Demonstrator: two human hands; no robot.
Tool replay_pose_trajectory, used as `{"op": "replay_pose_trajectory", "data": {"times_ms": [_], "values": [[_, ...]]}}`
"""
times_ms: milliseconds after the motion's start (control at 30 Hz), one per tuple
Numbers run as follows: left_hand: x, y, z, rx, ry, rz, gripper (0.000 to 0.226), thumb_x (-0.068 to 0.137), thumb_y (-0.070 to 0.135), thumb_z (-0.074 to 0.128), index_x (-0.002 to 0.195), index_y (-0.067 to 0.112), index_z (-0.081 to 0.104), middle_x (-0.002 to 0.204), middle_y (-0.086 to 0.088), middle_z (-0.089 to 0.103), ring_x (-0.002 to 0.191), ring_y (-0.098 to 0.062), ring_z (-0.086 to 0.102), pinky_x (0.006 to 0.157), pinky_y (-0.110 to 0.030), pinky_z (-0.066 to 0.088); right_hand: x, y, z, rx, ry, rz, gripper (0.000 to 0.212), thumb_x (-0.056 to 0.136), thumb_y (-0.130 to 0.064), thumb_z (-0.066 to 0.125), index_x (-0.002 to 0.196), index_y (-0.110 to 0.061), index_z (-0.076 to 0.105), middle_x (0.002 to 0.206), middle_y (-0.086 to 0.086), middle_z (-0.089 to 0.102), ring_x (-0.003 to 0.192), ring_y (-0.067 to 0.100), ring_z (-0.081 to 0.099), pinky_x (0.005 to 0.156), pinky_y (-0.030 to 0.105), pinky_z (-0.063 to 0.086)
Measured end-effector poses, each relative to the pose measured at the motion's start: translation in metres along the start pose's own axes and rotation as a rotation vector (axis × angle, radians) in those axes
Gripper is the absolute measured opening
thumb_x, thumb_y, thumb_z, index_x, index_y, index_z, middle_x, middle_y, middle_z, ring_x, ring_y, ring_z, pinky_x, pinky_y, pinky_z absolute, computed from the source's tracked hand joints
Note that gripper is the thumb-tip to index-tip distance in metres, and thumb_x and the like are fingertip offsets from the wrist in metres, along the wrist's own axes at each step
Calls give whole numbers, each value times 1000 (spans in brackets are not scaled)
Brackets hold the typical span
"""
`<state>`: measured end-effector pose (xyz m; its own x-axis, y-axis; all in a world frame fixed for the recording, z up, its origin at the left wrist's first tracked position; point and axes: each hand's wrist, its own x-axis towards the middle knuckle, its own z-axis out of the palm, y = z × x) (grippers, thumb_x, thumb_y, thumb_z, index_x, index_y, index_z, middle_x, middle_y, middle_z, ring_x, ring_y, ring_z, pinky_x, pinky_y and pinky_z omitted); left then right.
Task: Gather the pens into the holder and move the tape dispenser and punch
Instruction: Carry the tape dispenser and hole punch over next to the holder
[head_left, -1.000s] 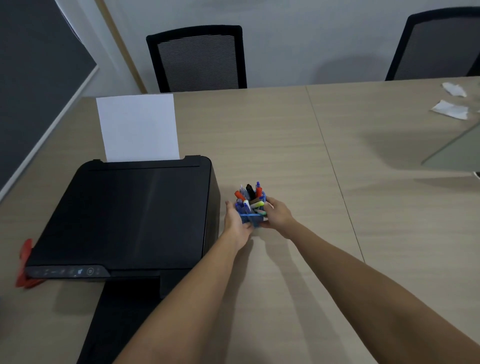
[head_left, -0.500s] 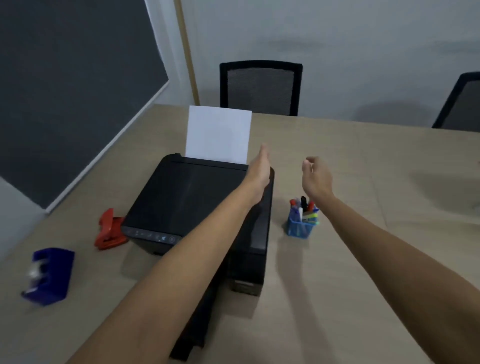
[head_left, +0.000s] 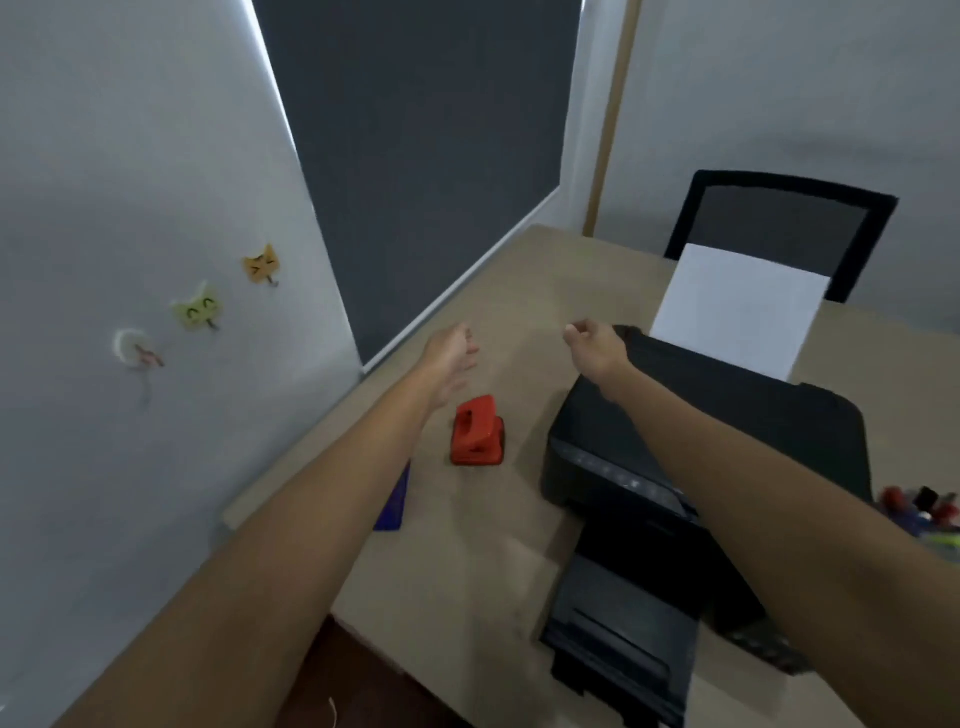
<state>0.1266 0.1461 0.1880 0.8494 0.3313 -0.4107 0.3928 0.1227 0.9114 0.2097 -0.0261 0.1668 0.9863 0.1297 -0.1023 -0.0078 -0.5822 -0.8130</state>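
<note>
A red hole punch (head_left: 477, 431) stands on the wooden table (head_left: 498, 566) left of the printer. My left hand (head_left: 451, 349) hovers just beyond it, fingers loosely apart, holding nothing. My right hand (head_left: 596, 347) floats over the printer's far left corner, fingers curled in, with nothing in it. A blue tape dispenser (head_left: 394, 500) peeks out from under my left forearm, mostly hidden. The pens (head_left: 922, 512) in their holder show at the right edge, behind my right arm.
A black printer (head_left: 753, 441) with a white sheet (head_left: 740, 309) in its feeder fills the table's right side. A black chair (head_left: 779, 213) stands behind it. The wall (head_left: 130, 208) with cat-shaped hooks runs close along the table's left edge.
Both hands let go of the pen holder and lifted away. They swung left over the printer toward the punch, and the view turned left with them.
</note>
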Motion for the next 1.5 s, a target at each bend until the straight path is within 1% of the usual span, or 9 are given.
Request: {"op": "replay_pose_trajectory", "data": {"times_ms": [167, 233, 333, 467, 700, 833, 1033, 1233, 1500], "values": [[21, -59, -106, 240, 199, -63, 19, 96, 25, 46, 82, 16, 56, 94, -7, 55, 82, -23, 53, 72, -29, 39, 1, -16, 110, -83, -177, 75, 35, 96, -23, 47, 122, -3, 57, 122, 19, 60, 113, 33, 57, 91, 35, 45], [33, -95, -132, 357, 218, -122, 15, 92, 25, 56, 89, 10, 58, 103, -17, 54, 96, -26, 55, 80, -33, 39, 4, -8, 142, -121, -206, 137, 37, 94, -19, 49, 123, 3, 55, 115, 21, 59, 108, 32, 58, 94, 39, 46], [38, -146, -143, 356, 120, -250, 64, 79, 24, 76, 130, 1, 45, 126, -15, 54, 111, -32, 59, 87, -40, 50, 5, 13, 170, -288, -213, 213, 46, 96, -24, 46, 131, 5, 46, 127, 21, 56, 118, 34, 55, 96, 37, 45], [30, -199, -141, 167, 120, -95, 82, 63, 5, 87, 132, 9, 42, 127, -12, 58, 104, -23, 60, 81, -32, 50, 13, 43, 194, -371, -214, 265, 49, 96, -27, 47, 133, 6, 45, 135, 24, 51, 124, 37, 51, 102, 40, 43], [19, -273, -122, 97, 480, 40, 68, 67, 11, 84, 130, 11, 57, 119, -6, 69, 107, -22, 66, 88, -29, 51, 16, 56, 221, -91, -66, 374, 35, 88, -22, 61, 118, -4, 62, 116, 19, 67, 106, 34, 64, 75, 29, 49], [28, -274, -124, 147, 541, 27, 37, 70, 13, 80, 105, 7, 70, 96, -13, 74, 88, -31, 71, 78, -42, 58, 15, 44, 219, 61, -113, 426, 32, 90, -12, 57, 120, -3, 58, 114, 21, 66, 84, 34, 68, 64, 43, 61], [26, -233, -142, -5, 495, 116, 45, 70, 12, 82, 111, 3, 65, 94, -8, 71, 74, -7, 67, 52, -11, 53, 10, 8, 182, 272, -128, 375, 33, 90, -6, 58, 120, 7, 55, 103, 21, 62, 84, 39, 70, 70, 43, 59], [-5, -159, -102, -220, 373, 354, 23, 67, 17, 83, 83, 25, 68, 81, 7, 74, 79, -9, 73, 59, -15, 56, -1, -28, 78, 411, -61, 235, 41, 91, -9, 59, 128, 5, 48, 109, 16, 57, 76, 27, 67, 76, 40, 60], [-69, -75, 38, -192, 101, 645, 24, 67, 29, 82, 87, 24, 69, 85, 7, 77, 82, -7, 74, 63, -16, 57, -52, 2, -135, 529, 176, 123, 31, 90, -7, 61, 117, 5, 50, 110, 18, 58, 84, 29, 69, 72, 39, 62]]}}
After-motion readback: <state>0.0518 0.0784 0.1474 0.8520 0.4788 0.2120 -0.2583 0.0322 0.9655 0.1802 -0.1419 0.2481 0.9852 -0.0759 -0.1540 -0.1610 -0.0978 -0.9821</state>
